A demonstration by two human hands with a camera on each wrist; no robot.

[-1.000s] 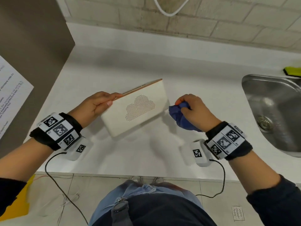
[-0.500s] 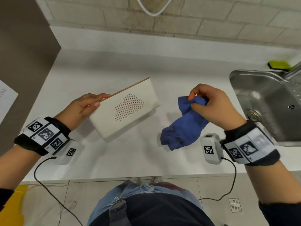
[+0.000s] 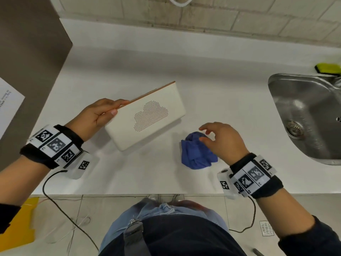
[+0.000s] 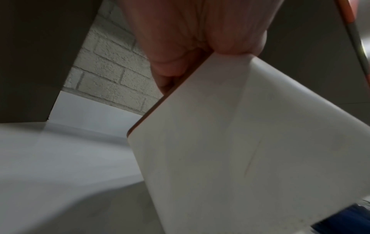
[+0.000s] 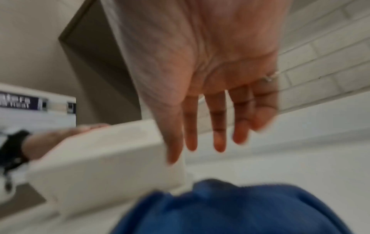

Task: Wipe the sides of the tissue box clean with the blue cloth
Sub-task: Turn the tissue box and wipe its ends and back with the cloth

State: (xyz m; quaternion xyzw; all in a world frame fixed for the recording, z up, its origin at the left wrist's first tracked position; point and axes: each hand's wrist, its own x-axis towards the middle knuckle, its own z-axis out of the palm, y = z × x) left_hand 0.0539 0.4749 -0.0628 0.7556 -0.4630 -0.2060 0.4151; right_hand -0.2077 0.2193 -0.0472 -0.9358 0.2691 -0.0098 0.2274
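Note:
The cream tissue box [image 3: 147, 115] with a dotted cloud pattern and a wooden lid edge stands tilted on the white counter [image 3: 129, 174]. My left hand [image 3: 97, 115] grips its left end, fingers over the lid edge and thumb on the dotted face; the left wrist view shows the box [image 4: 250, 150] close up under my left hand [image 4: 200, 39]. The blue cloth [image 3: 196, 153] lies crumpled on the counter right of the box. My right hand [image 3: 219, 139] hovers just above the blue cloth [image 5: 230, 210], fingers [image 5: 219, 134] straight and spread, holding nothing.
A steel sink [image 3: 310, 115] is set into the counter at the right, with a yellow-green sponge [image 3: 328, 68] behind it. A brown cabinet side [image 3: 27, 61] bounds the counter on the left. A brick wall [image 3: 203, 15] runs along the back.
My right hand carried the cloth away from the box's right end, lowered it to the counter and let it go. The left hand kept its grip on the box.

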